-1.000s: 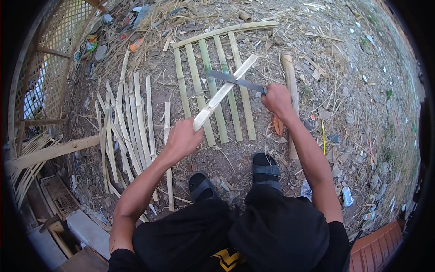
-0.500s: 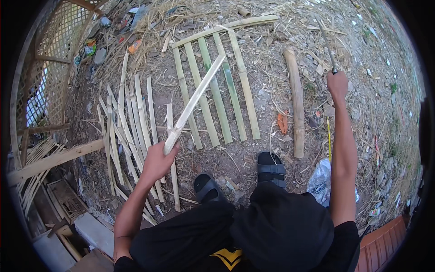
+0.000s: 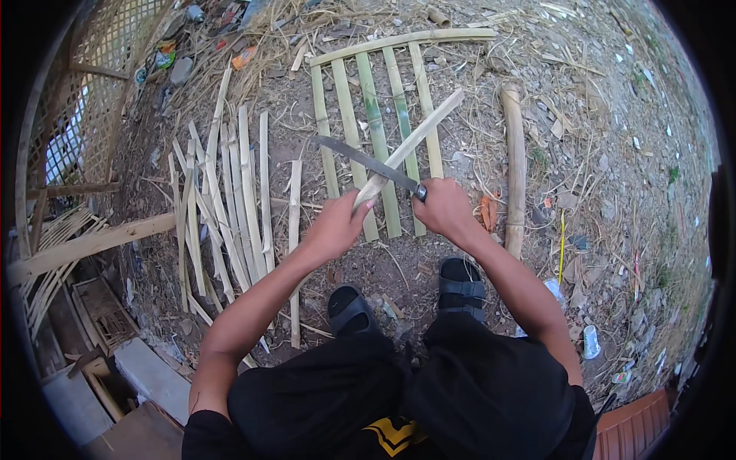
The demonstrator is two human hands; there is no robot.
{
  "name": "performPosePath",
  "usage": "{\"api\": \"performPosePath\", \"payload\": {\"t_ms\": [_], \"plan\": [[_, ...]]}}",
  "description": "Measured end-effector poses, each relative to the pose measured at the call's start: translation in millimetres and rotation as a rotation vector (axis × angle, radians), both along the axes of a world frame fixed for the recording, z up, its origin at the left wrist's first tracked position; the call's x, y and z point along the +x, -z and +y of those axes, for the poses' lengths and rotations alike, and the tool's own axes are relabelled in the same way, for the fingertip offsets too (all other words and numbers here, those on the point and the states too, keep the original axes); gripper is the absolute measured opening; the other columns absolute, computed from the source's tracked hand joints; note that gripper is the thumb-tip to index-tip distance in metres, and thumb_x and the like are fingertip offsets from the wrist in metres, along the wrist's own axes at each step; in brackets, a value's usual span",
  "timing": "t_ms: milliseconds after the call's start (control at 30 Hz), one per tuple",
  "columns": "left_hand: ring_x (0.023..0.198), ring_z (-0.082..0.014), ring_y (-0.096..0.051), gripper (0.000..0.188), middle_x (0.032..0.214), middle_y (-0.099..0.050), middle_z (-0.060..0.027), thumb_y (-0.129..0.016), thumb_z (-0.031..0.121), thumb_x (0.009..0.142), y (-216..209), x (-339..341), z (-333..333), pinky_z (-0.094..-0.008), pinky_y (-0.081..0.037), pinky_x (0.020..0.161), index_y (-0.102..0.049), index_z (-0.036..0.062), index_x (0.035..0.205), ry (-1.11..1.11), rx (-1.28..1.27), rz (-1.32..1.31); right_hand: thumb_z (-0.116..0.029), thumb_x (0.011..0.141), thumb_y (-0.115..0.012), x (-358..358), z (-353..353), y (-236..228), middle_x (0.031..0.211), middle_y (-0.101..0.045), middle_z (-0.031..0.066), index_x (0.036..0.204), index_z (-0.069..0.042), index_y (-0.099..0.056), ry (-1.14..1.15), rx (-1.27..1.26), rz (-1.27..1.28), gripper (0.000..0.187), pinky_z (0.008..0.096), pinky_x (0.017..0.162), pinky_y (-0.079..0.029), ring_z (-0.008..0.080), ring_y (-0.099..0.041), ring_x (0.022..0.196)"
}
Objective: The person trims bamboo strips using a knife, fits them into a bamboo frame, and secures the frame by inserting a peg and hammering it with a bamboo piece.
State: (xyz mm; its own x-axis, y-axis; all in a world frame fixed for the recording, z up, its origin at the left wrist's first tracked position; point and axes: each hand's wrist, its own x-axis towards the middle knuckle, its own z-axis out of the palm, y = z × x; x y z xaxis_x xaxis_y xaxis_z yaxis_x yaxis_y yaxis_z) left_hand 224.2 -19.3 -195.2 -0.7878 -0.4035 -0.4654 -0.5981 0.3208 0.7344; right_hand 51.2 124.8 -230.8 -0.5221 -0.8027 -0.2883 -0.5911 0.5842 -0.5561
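My left hand (image 3: 337, 222) is closed round the near end of a pale bamboo strip (image 3: 429, 134), which slants up and to the right. In my right hand (image 3: 445, 208) is the dark handle of a long-bladed knife (image 3: 366, 161). Its blade points up and left and crosses over the strip just beyond my left fingers. On the ground beyond both hands lie several flat bamboo slats (image 3: 371, 115), side by side, their far ends against a crosswise bamboo piece (image 3: 406, 42).
Many split bamboo strips (image 3: 244, 199) lie in a loose pile on the left. A thick bamboo pole (image 3: 514, 169) rests at right. A wooden beam (image 3: 92, 247) juts in from the left near a lattice panel (image 3: 115, 38). My sandalled feet (image 3: 461, 287) stand close below my hands.
My right hand has swung the knife from far right to the middle, across the strip. My left hand has moved right and up with the strip, which now tilts more to the right.
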Motion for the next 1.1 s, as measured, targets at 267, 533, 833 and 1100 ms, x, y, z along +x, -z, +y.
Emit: {"api": "performPosePath", "payload": {"t_ms": [267, 533, 833, 1100], "plan": [[0.068, -0.0472, -0.064, 0.024, 0.072, -0.064, -0.0260, -0.046, 0.021, 0.102, -23.5, -16.3, 10.7, -0.0570, -0.049, 0.060, -0.051, -0.0020, 0.101, 0.188, -0.502, -0.107, -0.022, 0.078, -0.062, 3.4, -5.7, -12.2, 0.071, -0.064, 0.0297, 0.072, 0.006, -0.067, 0.037, 0.008, -0.021, 0.029, 0.0515, 0.070, -0.056, 0.0469, -0.066, 0.070], [0.065, -0.0482, -0.059, 0.019, 0.064, -0.058, -0.0257, -0.050, 0.021, 0.100, -32.4, 13.3, 5.0, -0.0564, -0.044, 0.057, -0.048, 0.0022, 0.098, 0.124, -0.577, -0.095, -0.019, 0.079, -0.060, -78.5, 28.0, 14.8, 0.077, -0.066, 0.0308, 0.078, 0.008, -0.067, 0.414, 0.097, 0.162, 0.028, 0.0513, 0.071, -0.054, 0.0471, -0.067, 0.076], [0.065, -0.0472, -0.059, 0.028, 0.068, -0.059, -0.0263, -0.054, 0.023, 0.099, -31.5, 19.2, -2.2, -0.0531, -0.042, 0.060, -0.051, -0.0047, 0.097, -0.036, -0.292, 0.040, -0.026, 0.082, -0.059, -82.5, 44.0, -31.9, 0.060, -0.059, 0.0243, 0.071, 0.003, -0.064, 0.491, -0.148, 0.075, 0.032, 0.0476, 0.063, -0.047, 0.0413, -0.061, 0.060], [0.067, -0.0481, -0.059, 0.038, 0.066, -0.057, -0.0295, -0.049, 0.029, 0.102, -28.3, -5.4, 12.8, -0.0539, -0.042, 0.063, -0.049, -0.0083, 0.094, 0.010, -0.209, -0.014, -0.020, 0.079, -0.060, 1.6, 10.4, -24.3, 0.064, -0.062, 0.0267, 0.073, 0.002, -0.067, 0.031, -0.084, 0.007, 0.023, 0.0517, 0.067, -0.054, 0.0456, -0.064, 0.066]]}}
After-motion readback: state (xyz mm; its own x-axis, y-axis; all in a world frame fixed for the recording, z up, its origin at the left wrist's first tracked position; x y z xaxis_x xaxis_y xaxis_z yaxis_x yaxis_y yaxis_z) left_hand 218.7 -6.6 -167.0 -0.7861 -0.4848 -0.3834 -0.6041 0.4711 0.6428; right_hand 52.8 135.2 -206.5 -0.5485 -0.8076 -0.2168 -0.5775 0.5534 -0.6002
